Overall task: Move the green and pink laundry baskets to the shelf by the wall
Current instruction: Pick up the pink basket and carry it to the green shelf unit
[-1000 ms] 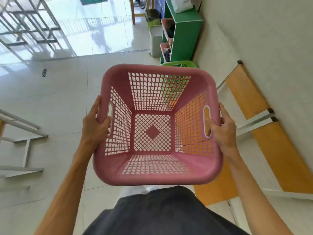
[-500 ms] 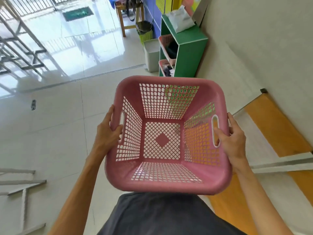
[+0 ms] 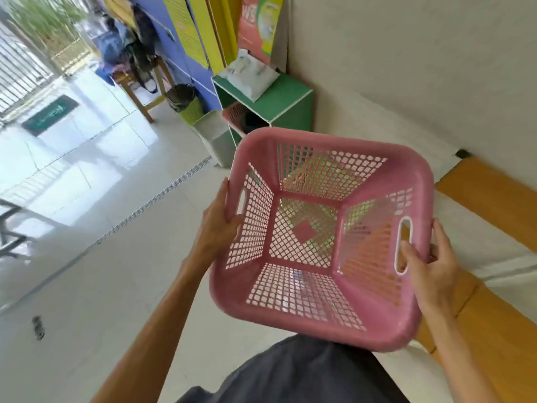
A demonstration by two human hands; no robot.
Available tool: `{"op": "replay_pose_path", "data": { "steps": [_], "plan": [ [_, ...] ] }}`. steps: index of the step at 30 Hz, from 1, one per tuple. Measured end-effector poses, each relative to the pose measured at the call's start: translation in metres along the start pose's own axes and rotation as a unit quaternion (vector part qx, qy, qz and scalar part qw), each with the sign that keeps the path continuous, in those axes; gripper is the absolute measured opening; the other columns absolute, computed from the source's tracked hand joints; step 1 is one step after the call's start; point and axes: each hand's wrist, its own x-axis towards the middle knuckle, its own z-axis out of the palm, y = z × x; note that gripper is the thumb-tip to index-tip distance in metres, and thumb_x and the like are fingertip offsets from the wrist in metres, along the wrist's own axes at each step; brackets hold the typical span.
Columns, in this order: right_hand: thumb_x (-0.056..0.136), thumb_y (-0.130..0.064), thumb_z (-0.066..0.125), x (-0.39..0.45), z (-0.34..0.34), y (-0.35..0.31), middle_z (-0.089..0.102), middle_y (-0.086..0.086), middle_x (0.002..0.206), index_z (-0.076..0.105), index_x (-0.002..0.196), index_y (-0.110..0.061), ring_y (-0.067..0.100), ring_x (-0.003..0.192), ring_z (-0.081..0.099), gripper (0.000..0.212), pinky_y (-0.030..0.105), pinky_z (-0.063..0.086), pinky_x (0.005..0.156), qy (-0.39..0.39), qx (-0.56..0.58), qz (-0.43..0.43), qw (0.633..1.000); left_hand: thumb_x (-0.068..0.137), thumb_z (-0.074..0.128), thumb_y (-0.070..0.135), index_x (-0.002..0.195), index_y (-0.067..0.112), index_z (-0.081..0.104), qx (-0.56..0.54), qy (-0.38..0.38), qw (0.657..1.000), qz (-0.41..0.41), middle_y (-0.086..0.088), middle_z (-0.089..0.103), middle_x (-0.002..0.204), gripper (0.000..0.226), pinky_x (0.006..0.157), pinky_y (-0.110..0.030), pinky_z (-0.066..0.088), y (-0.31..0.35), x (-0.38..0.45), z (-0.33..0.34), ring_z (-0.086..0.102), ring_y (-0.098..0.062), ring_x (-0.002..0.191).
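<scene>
I hold an empty pink lattice laundry basket (image 3: 386,181) in front of my waist, tilted a little down to the left. My left hand (image 3: 219,225) grips its left side at the handle slot. My right hand (image 3: 430,263) grips the right handle, thumb through the slot. Green shows through the pink basket's lattice floor and far wall, most likely the green basket below and beyond; its shape is hidden. The green shelf (image 3: 286,107) stands against the wall just past the basket's far rim.
A white packet (image 3: 250,74) lies on the shelf top and a small pink basket (image 3: 236,113) sits in its upper cubby. A grey bin (image 3: 215,136) and a lime bin (image 3: 189,107) stand left of the shelf. Orange boards (image 3: 494,205) lie along the wall at right. Tiled floor spreads left.
The view has lifted and swung, so the shelf is nearer and the pink basket sits further right. The basket now tilts left; both hands keep their grip.
</scene>
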Motion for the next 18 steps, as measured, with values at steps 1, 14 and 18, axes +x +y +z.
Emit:
{"op": "replay_pose_path", "data": {
  "steps": [1,14,18],
  "plan": [
    [0.084,-0.036,0.073,0.007,0.009,0.001,0.07,-0.017,0.121,0.041,0.146,-0.052,0.003,0.103,0.07,0.071,0.03,0.059,0.083,0.012,0.003,0.014,1.0,0.079,0.067,0.025,0.155,0.039,0.02,0.002,-0.009,1.0,0.008,-0.008,0.068,0.121,0.09,0.08,-0.033,0.053,0.003,0.024,0.002,0.066,-0.018,0.087],
    [0.088,-0.021,0.069,0.141,0.093,-0.031,0.07,-0.02,0.082,0.048,0.139,-0.049,0.005,0.067,0.07,0.062,0.017,0.056,0.052,0.143,0.024,0.09,0.985,0.086,0.057,0.01,0.157,0.021,0.026,-0.006,-0.122,0.986,0.114,-0.007,0.056,0.137,0.078,0.088,-0.01,0.045,0.061,0.279,0.063,0.062,0.002,0.107],
    [0.089,-0.02,0.071,0.15,0.118,-0.028,0.07,-0.02,0.088,0.049,0.143,-0.038,0.006,0.071,0.072,0.06,0.019,0.057,0.053,0.19,0.026,0.109,0.975,0.087,0.057,0.01,0.156,0.027,0.025,0.014,-0.174,0.977,0.125,0.004,0.06,0.129,0.078,0.055,0.004,0.037,0.068,0.331,0.081,0.057,0.01,0.071]
  ]
}}
